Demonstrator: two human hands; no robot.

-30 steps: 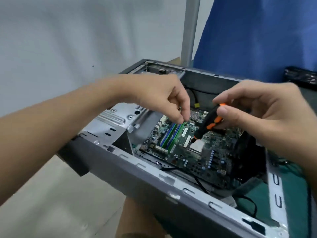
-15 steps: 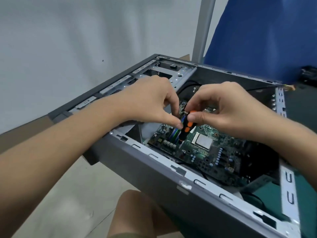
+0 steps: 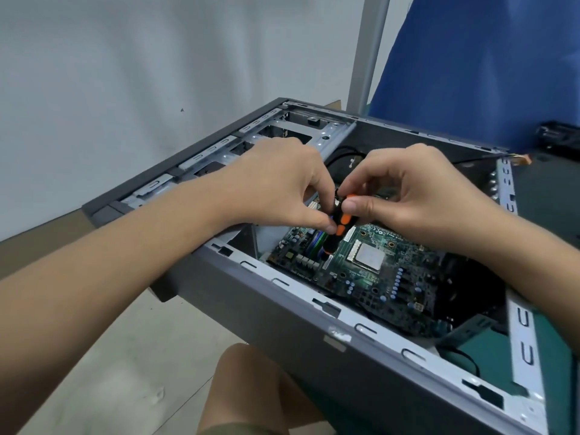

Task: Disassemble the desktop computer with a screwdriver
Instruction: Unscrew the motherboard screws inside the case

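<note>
An open grey desktop case [image 3: 314, 328] lies on its side with the green motherboard [image 3: 376, 271] exposed inside. A black-and-orange screwdriver [image 3: 337, 227] stands nearly upright over the board, beside the memory sticks [image 3: 317, 243]; its tip is hidden. My left hand [image 3: 282, 180] pinches the screwdriver's handle from the left with thumb and fingers. My right hand [image 3: 414, 196] pinches the handle's top from the right, thumb across the orange grip. The bare silver processor [image 3: 370, 255] sits just right of the screwdriver.
A metal drive cage [image 3: 301, 133] fills the case's far left corner. Black cables [image 3: 461, 356] run along the case floor at the right. A blue cloth [image 3: 486, 67] and a grey post [image 3: 370, 51] stand behind. My knee [image 3: 251, 387] is below the case.
Both hands came together over the board; my left hand took hold of the screwdriver handle alongside my right. The screwdriver went from slanted to nearly upright, and the view shifted right.
</note>
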